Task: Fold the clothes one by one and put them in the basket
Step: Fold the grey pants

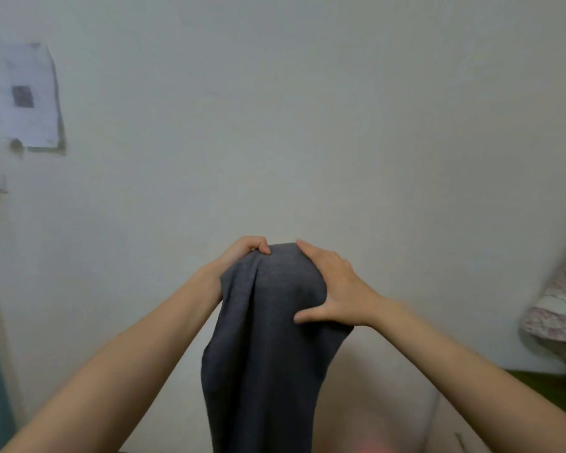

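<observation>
While the left hand [244, 256] grips the hanging grey garment [268, 354] and the right hand [329, 286] lies spread against it, folding seems barely begun — nothing is creased yet.

no readable text; paper sheet [27, 98] on wall shows blurred dark square.

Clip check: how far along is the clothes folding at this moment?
Done: nothing can be confirmed; no basket or folded pile is in view. In hand: the grey garment hangs lifted before the wall, left hand gripping its top edge, right hand spread flat against it. Left: folding it and basketing it; a floral cloth shows at right.
</observation>
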